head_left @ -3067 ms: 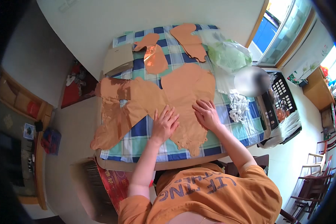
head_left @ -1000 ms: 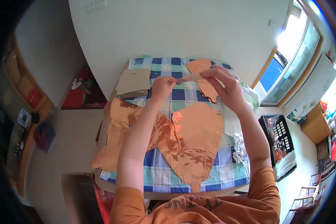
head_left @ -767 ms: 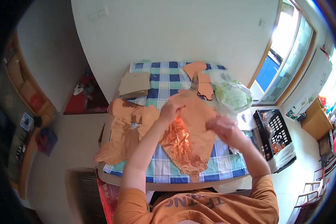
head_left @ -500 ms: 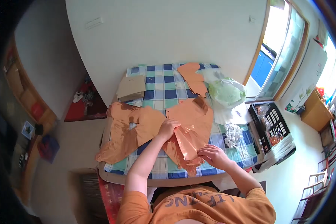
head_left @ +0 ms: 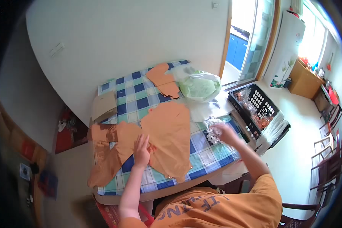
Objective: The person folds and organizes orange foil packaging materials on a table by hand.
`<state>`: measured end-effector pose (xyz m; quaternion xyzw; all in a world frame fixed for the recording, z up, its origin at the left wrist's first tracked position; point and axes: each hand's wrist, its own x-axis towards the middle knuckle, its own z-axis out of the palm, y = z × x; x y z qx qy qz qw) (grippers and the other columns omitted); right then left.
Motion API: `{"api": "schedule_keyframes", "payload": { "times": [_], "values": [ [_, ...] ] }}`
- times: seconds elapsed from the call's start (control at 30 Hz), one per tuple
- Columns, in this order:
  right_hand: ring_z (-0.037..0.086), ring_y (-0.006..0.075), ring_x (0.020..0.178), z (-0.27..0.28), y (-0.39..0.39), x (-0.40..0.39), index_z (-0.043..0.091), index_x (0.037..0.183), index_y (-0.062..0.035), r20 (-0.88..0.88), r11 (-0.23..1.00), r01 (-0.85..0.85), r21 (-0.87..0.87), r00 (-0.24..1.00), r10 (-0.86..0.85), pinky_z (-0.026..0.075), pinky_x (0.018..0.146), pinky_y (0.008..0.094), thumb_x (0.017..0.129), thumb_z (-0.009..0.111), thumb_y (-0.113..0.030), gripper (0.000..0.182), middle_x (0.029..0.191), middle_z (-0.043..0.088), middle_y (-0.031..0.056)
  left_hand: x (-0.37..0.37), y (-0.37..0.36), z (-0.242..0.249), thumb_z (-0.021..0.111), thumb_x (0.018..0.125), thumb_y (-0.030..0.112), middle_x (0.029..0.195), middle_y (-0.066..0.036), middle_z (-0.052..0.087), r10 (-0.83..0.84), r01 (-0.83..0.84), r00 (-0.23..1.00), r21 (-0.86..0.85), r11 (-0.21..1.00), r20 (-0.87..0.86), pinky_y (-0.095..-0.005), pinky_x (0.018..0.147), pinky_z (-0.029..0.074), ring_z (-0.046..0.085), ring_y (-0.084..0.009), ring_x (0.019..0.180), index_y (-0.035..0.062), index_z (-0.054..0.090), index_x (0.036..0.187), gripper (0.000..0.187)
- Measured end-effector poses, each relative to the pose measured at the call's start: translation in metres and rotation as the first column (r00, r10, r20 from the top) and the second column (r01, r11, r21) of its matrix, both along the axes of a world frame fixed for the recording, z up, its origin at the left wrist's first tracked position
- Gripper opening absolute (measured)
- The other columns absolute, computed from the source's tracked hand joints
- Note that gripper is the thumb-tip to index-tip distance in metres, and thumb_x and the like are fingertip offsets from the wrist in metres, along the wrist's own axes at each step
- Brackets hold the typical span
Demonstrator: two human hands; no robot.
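Note:
A flat copper-coloured foil piece (head_left: 167,136), resembling an uninflated foil balloon, lies spread on the checked tablecloth in front of me. My left hand (head_left: 142,152) rests on its left edge, fingers stretched out. To its left lies a second, shinier foil piece (head_left: 117,144) with wrinkled ends. My right hand (head_left: 227,133) is over a small pile of white curly strips (head_left: 212,131) on the right. Blur hides whether its fingers grip any of them. Farther back is another folded copper-coloured piece (head_left: 161,79).
A pale green plastic bag (head_left: 201,86) and clear plastic sheets (head_left: 209,110) lie at the back right. Cardboard pieces (head_left: 105,106) sit at the back left. A black crate (head_left: 260,100) with plastic packets stands beyond the table's right side.
My right hand has left the foil piece's lower end and moved right to the white strips. The foil's folded-over part now lies flat. The view has turned right.

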<state>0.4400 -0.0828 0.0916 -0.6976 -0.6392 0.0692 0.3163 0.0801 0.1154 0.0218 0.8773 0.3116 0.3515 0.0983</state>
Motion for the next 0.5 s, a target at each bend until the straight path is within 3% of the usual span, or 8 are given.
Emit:
{"api": "schedule_keyframes", "payload": {
  "times": [0.03, 0.17, 0.23, 0.27, 0.37, 0.5],
  "values": [
    [0.063, 0.0314, 0.092, -0.005, 0.004, 0.04, 0.067, 0.102, -0.0064, 0.054, 0.975, 0.118, 0.187, 0.99, -0.13, 0.051, 0.082, 0.038, 0.082, 0.069, -0.009, 0.02, 0.097, 0.068, 0.0147, -0.006, -0.01, 0.003, 0.053, 0.078, -0.003, 0.136, -0.019, 0.047, 0.033, -0.033, 0.999, 0.014, 0.999, 0.034, -0.047, 0.106, 0.035, 0.042, -0.0372, 0.129, 0.0076, 0.056, 0.127, 0.05],
    [0.063, 0.0344, 0.093, 0.01, 0.016, 0.176, 0.067, 0.096, -0.0056, 0.023, 0.808, 0.551, 0.212, 0.823, -0.567, 0.051, 0.081, 0.0422, 0.088, 0.056, -0.014, 0.016, 0.098, 0.066, 0.0186, -0.024, -0.044, 0.007, 0.048, 0.074, -0.01, 0.132, -0.017, 0.051, 0.122, -0.131, 0.984, 0.062, 0.989, 0.131, -0.047, 0.105, 0.036, 0.045, -0.037, 0.127, 0.0061, 0.059, 0.12, 0.05],
    [0.063, 0.0353, 0.095, 0.01, 0.021, 0.217, 0.065, 0.1, -0.0056, 0.2, 0.727, 0.666, 0.167, 0.699, -0.687, 0.05, 0.082, 0.0444, 0.087, 0.059, -0.02, 0.02, 0.104, 0.064, 0.0199, -0.028, -0.054, -0.004, 0.047, 0.073, -0.011, 0.129, -0.018, 0.053, 0.16, -0.171, 0.976, 0.065, 0.983, 0.148, -0.0473, 0.103, 0.037, 0.047, -0.0376, 0.124, 0.0049, 0.061, 0.117, 0.048],
    [0.062, 0.0361, 0.1, 0.013, 0.021, 0.225, 0.062, 0.106, -0.0048, 0.276, 0.665, 0.747, 0.01, 0.637, -0.72, 0.05, 0.085, 0.0451, 0.087, 0.062, -0.029, 0.031, 0.112, 0.063, 0.0196, -0.031, -0.056, -0.008, 0.047, 0.073, -0.011, 0.128, -0.018, 0.054, 0.176, -0.188, 0.972, 0.069, 0.98, 0.155, -0.0475, 0.103, 0.038, 0.048, -0.0379, 0.123, 0.0043, 0.062, 0.115, 0.047],
    [0.06, 0.0356, 0.107, -0.006, 0.035, 0.262, 0.06, 0.11, -0.0036, 0.217, 0.478, 0.85, -0.221, 0.52, -0.826, 0.049, 0.09, 0.0446, 0.087, 0.063, -0.036, 0.04, 0.115, 0.062, 0.0197, -0.034, -0.056, -0.015, 0.047, 0.073, -0.011, 0.125, -0.019, 0.056, 0.235, -0.249, 0.954, 0.057, 0.967, 0.184, -0.0482, 0.101, 0.039, 0.049, -0.0393, 0.119, 0.0041, 0.063, 0.111, 0.044],
    [0.057, 0.0349, 0.113, -0.009, 0.057, 0.272, 0.051, 0.124, -0.0059, 0.18, 0.359, 0.891, -0.277, 0.416, -0.892, 0.048, 0.094, 0.0437, 0.086, 0.064, -0.04, 0.052, 0.122, 0.058, 0.0189, -0.033, -0.054, -0.019, 0.047, 0.073, -0.012, 0.123, -0.019, 0.056, 0.28, -0.284, 0.94, -0.007, 0.959, 0.195, -0.0482, 0.1, 0.039, 0.051, -0.04, 0.116, 0.0039, 0.063, 0.107, 0.041]
  ]
}}
